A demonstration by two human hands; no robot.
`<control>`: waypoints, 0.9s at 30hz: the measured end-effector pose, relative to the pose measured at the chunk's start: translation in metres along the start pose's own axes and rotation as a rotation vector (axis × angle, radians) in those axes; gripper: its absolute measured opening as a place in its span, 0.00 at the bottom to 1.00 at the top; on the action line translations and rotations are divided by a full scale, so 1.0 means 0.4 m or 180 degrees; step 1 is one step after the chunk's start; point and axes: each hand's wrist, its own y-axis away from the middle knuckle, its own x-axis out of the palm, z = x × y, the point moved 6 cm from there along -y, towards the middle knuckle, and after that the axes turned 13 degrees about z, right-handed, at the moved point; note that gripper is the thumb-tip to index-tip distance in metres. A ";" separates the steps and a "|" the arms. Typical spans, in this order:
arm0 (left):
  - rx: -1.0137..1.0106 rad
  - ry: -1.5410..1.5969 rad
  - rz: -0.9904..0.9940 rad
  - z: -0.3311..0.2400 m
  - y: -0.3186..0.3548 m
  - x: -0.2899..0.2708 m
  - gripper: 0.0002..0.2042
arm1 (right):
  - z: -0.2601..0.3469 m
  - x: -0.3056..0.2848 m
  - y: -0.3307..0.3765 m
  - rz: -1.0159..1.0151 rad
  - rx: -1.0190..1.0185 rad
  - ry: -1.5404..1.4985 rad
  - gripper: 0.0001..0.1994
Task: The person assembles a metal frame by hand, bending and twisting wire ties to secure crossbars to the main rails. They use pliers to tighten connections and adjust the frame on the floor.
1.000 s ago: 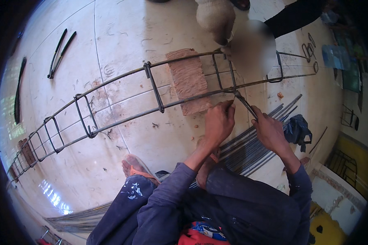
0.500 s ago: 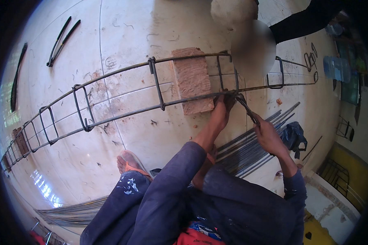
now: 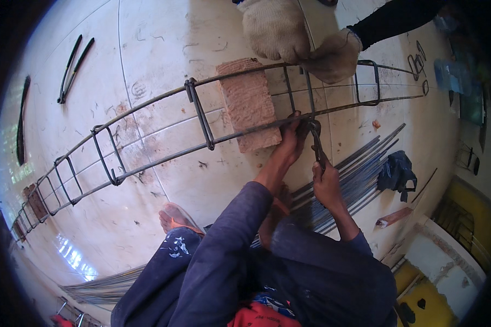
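Cage: rebar cage [image 3: 147,136] lies long across the pale tiled floor [image 3: 93,229], one end propped on a reddish brick [image 3: 249,103] so the lower bars clear the ground and I can reach under them
Left hand: my left hand [image 3: 290,143] is closed around the lower bar right at a stirrup [image 3: 294,90], pinning bar and stirrup together so the joint cannot slip
Right hand: my right hand [image 3: 327,184] grips the handles of the pincers [image 3: 315,140], whose head sits at the same joint, just beside my left fingers
Helper: another person's gloved hands [image 3: 297,41] hold the top bar above my joint, steadying the cage
Stock: loose straight rods [image 3: 360,174] lie near my right arm, within reach; a dark cloth [image 3: 396,170] rests on them
Foot: my sandalled foot [image 3: 175,218] is planted beside the cage for balance
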 end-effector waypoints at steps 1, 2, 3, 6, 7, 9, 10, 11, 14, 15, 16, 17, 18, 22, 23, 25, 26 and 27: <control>-0.0028 -0.0050 0.0064 -0.003 -0.002 0.000 0.11 | -0.015 0.009 -0.002 -0.0060 -0.0051 -0.0014 0.18; -0.0048 -0.0089 0.0130 -0.004 -0.008 -0.002 0.11 | -0.019 0.010 -0.002 -0.0115 -0.0106 -0.0015 0.18; -0.0066 -0.0126 0.0198 -0.003 -0.011 -0.005 0.11 | -0.024 0.012 -0.002 -0.0058 -0.0067 -0.0024 0.18; -0.0035 -0.0140 0.0031 -0.002 -0.003 -0.014 0.11 | -0.032 0.005 -0.001 0.0121 -0.0023 -0.0162 0.18; -0.0034 -0.0070 0.0086 -0.001 -0.004 -0.011 0.11 | -0.037 0.003 0.001 0.0185 -0.0047 -0.0300 0.18; -0.0020 0.0059 0.0190 0.003 -0.011 -0.019 0.11 | -0.025 0.008 0.003 0.0527 0.0111 -0.1182 0.19; 0.0003 0.0038 0.0199 0.003 -0.014 -0.025 0.11 | -0.015 0.009 0.015 0.0802 0.0302 -0.1921 0.20; 0.0020 0.0028 0.0216 0.003 -0.017 -0.023 0.11 | 0.001 0.012 0.027 0.1068 0.0505 -0.2648 0.20; 0.0073 0.0022 0.0208 0.004 -0.018 -0.018 0.11 | 0.020 0.008 0.035 0.1614 0.0605 -0.3612 0.22; 0.0085 0.0027 0.0203 0.004 -0.018 -0.012 0.11 | 0.023 0.010 0.037 0.1779 0.0526 -0.4013 0.22; 0.0036 0.0007 0.0166 0.004 -0.017 -0.010 0.11 | 0.021 0.016 0.038 0.1946 0.0441 -0.4415 0.22; -0.0029 -0.0016 0.0110 -0.004 -0.007 -0.001 0.12 | 0.018 0.023 0.041 0.2112 0.0366 -0.4836 0.22; -0.0094 -0.0042 0.0054 -0.008 0.000 0.009 0.12 | 0.011 0.027 0.043 0.2184 0.0316 -0.4931 0.22; -0.0179 0.0030 -0.0019 -0.007 0.000 0.011 0.13 | 0.006 0.037 0.039 0.2309 0.0278 -0.4916 0.18; -0.0172 0.0051 0.0001 -0.003 -0.007 0.001 0.13 | 0.007 0.038 0.039 0.2313 0.0308 -0.4798 0.17; -0.0153 -0.0004 0.0034 0.001 -0.013 -0.022 0.14 | 0.014 0.028 0.044 0.2091 0.0449 -0.4469 0.13; -0.0151 -0.0073 0.0052 0.000 -0.013 -0.017 0.14 | 0.012 0.018 0.044 0.1965 0.0520 -0.4299 0.12; -0.0145 -0.0141 0.0071 -0.001 -0.011 -0.012 0.15 | 0.013 0.015 0.042 0.2056 0.0484 -0.4380 0.12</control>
